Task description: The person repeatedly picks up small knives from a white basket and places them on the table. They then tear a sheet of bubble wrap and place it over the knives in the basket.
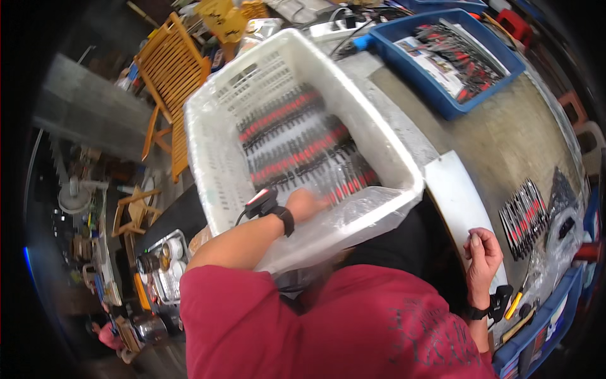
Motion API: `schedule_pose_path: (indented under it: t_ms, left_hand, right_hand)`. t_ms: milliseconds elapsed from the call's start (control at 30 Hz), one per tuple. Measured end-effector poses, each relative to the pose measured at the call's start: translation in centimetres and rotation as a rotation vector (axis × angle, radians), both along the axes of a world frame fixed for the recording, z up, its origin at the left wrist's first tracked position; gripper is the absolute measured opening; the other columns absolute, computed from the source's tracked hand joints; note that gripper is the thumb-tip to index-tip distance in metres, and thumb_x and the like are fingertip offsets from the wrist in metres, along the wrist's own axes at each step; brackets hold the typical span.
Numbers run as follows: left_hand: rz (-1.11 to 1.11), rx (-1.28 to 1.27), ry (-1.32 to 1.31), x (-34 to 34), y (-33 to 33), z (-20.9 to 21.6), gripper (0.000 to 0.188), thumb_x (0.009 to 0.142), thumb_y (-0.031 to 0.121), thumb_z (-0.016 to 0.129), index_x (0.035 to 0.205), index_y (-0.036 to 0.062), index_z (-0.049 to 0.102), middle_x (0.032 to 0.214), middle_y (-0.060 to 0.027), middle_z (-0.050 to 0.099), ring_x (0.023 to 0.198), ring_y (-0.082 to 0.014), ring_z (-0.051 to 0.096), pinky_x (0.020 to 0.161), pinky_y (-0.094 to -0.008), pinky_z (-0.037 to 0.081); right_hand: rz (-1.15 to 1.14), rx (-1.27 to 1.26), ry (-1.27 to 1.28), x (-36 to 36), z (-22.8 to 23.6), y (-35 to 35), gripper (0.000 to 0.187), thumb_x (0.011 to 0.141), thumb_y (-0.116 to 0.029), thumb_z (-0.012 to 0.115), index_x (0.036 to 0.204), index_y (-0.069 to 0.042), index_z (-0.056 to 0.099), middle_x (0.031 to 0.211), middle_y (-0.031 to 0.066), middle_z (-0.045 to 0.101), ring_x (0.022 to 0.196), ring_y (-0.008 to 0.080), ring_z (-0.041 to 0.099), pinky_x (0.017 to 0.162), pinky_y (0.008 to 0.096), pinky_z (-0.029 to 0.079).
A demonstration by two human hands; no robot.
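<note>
My left hand (305,205) reaches into a white plastic crate (388,148) at the near row of slender black-and-red tools (350,187). Motion blur smears its fingers, so its grip cannot be made out. More such tools lie side by side in rows deeper in the crate, and clear plastic film (372,208) drapes over the near wall. My right hand (483,250) is closed in a pinch above a white board (456,189); whatever is between the fingertips is too small to name. A row of similar black-and-red tools (524,218) lies on the table to its right.
A blue bin (435,98) with jumbled black-and-red tools stands at the far right of the table (505,139). Another blue bin (543,341) is at the lower right, near a yellow-handled tool (514,306). A wooden folding chair (170,72) stands left of the crate.
</note>
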State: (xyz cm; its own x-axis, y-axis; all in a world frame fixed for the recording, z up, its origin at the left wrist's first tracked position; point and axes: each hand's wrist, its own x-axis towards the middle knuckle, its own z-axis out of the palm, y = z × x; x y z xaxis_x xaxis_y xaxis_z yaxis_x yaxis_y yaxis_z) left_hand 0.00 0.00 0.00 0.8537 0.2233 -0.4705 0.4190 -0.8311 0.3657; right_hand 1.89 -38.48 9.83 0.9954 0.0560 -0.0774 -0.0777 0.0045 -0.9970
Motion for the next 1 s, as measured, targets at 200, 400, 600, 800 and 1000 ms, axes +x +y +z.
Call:
schedule_pose_path:
  t_ms: [200,400,600,800,1000]
  left_hand:
    - [-0.315,-0.116,0.053,0.9,1.0,0.9,0.029,0.078,0.026,0.048,0.073,0.0012,0.062,0.077,-0.0220,0.058,0.072,-0.0347,0.058,0.061,-0.0395,0.044]
    - [0.250,-0.437,-0.001,4.9,0.0,8.7,0.025,0.079,0.022,0.057,0.062,0.0030,0.053,0.050,-0.0017,0.048,0.038,-0.0093,0.041,0.036,-0.0229,0.032]
    - [0.323,-0.701,-0.416,5.8,-1.0,16.0,0.020,0.083,0.023,0.055,0.073,0.0065,0.051,0.055,0.0000,0.048,0.041,-0.0054,0.041,0.037,-0.0172,0.030]
    - [0.122,-0.714,-0.590,4.4,-4.5,19.3,0.019,0.086,0.020,0.051,0.073,0.0066,0.048,0.056,-0.0004,0.048,0.043,-0.0052,0.041,0.039,-0.0170,0.032]
    - [0.012,-0.707,-0.592,3.5,-6.8,19.9,0.016,0.084,0.018,0.054,0.075,0.0059,0.049,0.059,-0.0016,0.050,0.043,-0.0059,0.042,0.039,-0.0168,0.033]
  right_hand:
    - [-0.120,-0.230,-0.140,0.5,1.0,-3.1,0.014,0.083,-0.011,0.051,0.090,0.000,0.056,0.070,0.0005,0.053,0.061,0.0053,0.047,0.051,0.0175,0.036]
    - [-0.472,-0.352,-0.257,2.8,0.5,-11.6,0.013,0.082,-0.008,0.051,0.087,0.003,0.055,0.063,0.0006,0.051,0.060,0.0050,0.045,0.053,0.0211,0.038]
    - [-0.659,-0.721,-0.286,6.0,0.7,-19.4,0.018,0.081,-0.012,0.051,0.087,0.003,0.057,0.070,0.0080,0.059,0.063,0.0123,0.053,0.059,0.0249,0.042]
    - [-0.680,-0.974,-0.334,8.5,-0.4,-22.1,0.020,0.078,-0.013,0.047,0.084,0.002,0.058,0.080,0.0220,0.058,0.079,0.0382,0.055,0.069,0.0425,0.044]
    - [-0.599,-1.233,-0.180,9.5,-1.4,-22.1,0.019,0.079,-0.015,0.046,0.074,0.001,0.054,0.074,0.0211,0.058,0.072,0.0383,0.056,0.066,0.0447,0.044]
